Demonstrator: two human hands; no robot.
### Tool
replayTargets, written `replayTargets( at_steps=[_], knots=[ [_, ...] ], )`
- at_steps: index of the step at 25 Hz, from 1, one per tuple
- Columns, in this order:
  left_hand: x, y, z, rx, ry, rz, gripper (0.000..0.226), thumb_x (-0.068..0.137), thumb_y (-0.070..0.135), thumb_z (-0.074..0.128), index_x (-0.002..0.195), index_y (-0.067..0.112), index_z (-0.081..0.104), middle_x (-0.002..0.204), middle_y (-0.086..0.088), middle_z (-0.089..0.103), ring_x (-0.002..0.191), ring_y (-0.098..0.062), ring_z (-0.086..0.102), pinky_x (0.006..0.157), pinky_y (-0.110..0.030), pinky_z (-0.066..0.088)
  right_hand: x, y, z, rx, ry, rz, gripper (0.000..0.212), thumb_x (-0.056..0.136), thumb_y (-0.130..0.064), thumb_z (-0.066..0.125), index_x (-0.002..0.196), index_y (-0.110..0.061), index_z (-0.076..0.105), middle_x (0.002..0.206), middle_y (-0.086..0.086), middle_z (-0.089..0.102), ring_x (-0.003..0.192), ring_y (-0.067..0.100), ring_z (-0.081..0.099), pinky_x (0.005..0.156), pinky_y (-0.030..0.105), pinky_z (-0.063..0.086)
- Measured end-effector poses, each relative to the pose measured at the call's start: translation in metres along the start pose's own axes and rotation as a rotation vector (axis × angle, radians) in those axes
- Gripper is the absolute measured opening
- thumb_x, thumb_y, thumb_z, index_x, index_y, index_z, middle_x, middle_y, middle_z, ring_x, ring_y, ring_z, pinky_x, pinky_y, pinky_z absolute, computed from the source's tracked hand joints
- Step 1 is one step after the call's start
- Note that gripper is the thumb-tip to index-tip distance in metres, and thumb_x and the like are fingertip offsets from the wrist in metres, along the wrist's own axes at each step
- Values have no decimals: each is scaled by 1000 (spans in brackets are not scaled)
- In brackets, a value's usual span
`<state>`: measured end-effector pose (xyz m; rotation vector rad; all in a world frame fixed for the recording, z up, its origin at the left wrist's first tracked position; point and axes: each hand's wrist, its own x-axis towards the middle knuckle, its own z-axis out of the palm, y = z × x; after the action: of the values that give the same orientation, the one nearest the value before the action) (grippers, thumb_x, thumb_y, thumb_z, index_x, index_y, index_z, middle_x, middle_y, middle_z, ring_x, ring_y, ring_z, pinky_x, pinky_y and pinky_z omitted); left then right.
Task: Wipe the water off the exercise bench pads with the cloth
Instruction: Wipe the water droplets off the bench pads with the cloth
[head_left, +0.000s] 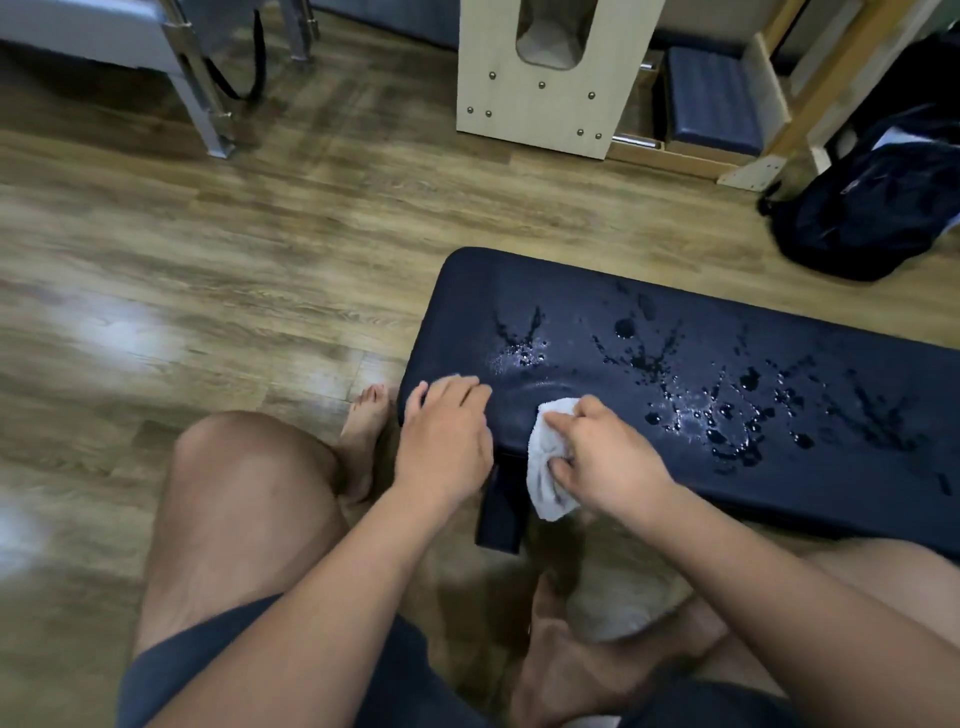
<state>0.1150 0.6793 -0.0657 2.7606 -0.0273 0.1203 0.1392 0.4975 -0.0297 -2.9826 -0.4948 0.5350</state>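
A dark navy exercise bench pad (597, 312) runs from the middle of the view to the right edge. Water drops and streaks (727, 410) cover its middle and right part. My right hand (608, 457) grips a bunched white cloth (545, 467) at the pad's near edge, left of the water. My left hand (447, 436) rests on the pad's near left corner, fingers laid flat over it. Part of the cloth hangs down over the pad's edge.
A dark bench leg (501, 514) stands below the pad. My bare knees and feet are on the wood floor (234, 249) beside it. A black backpack (872, 208) lies at the right, a pale wooden box (550, 83) and a metal frame leg (202, 98) stand behind.
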Motion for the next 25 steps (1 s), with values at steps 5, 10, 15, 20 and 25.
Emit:
replayTargets(
  at_steps=[5,10,15,20,25],
  knots=[
    [72,-30,11,21,-1,-15,55,98,37,43,144,8,41,155,-9,34,149,-25,18,120,-52,10,39,13,-20,-55,41,-64,45,91,-31,48,135,-25,49,120,6,45,110,30,53,86,36,47],
    [78,-37,25,13,-1,-8,70,92,50,20,144,10,41,156,-7,33,149,-20,17,121,-47,5,132,36,-45,-116,98,8,45,92,-29,49,137,-25,49,126,12,46,115,35,53,93,42,48],
    [83,-35,23,39,-12,-30,70,89,51,20,145,13,41,156,-3,33,148,-19,17,121,-50,6,218,41,-56,12,190,173,51,84,-15,50,133,-27,53,132,17,49,118,38,51,96,40,47],
    [81,-34,25,23,4,-29,69,90,49,22,143,11,44,154,-5,37,147,-21,21,120,-51,9,151,21,-15,107,354,65,47,85,-18,44,130,-22,55,128,18,46,111,40,45,92,43,44],
    [80,-35,25,-16,46,-26,64,92,40,19,141,10,47,152,-6,41,146,-21,25,120,-49,12,33,-15,28,141,332,-211,57,74,-28,39,128,-17,55,105,12,51,85,33,53,75,40,53]
  ],
)
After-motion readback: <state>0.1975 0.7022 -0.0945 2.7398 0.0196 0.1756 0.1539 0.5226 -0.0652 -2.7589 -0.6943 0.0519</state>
